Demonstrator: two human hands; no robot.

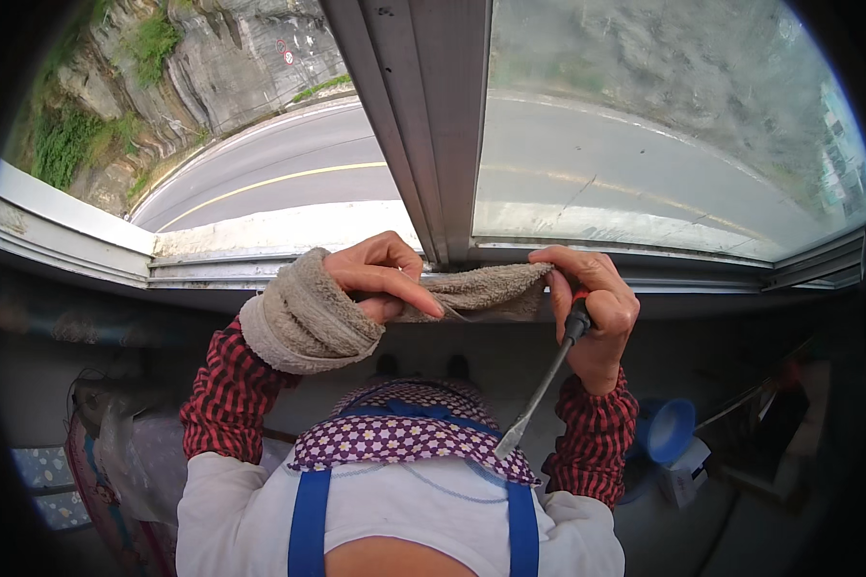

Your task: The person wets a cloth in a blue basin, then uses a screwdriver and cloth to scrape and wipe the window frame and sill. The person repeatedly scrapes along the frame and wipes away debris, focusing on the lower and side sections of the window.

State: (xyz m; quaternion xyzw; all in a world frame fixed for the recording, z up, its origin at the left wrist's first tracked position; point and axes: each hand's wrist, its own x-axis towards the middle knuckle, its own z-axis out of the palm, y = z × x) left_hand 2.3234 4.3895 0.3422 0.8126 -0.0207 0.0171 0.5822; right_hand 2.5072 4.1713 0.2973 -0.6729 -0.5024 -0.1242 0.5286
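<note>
A greyish-brown terry cloth (487, 285) is wrapped around my left wrist, and its loose end stretches across to the right. My left hand (382, 278) holds the cloth between thumb and fingers. My right hand (599, 310) pinches the far end of the cloth between thumb and forefinger. In the same right hand sits a flat-blade screwdriver (541, 400) with a red and black handle, its shaft pointing down towards my apron (411, 440). Both hands are just in front of the sliding window's sill track (202, 272).
The left side of the window is open above a road (281, 173). A glass pane (642, 159) fills the right side, beside the upright metal frame (433, 130). Low on the right are a blue bucket (667, 430) and a small white box (685, 472). Plastic-covered things (144, 461) stand at left.
</note>
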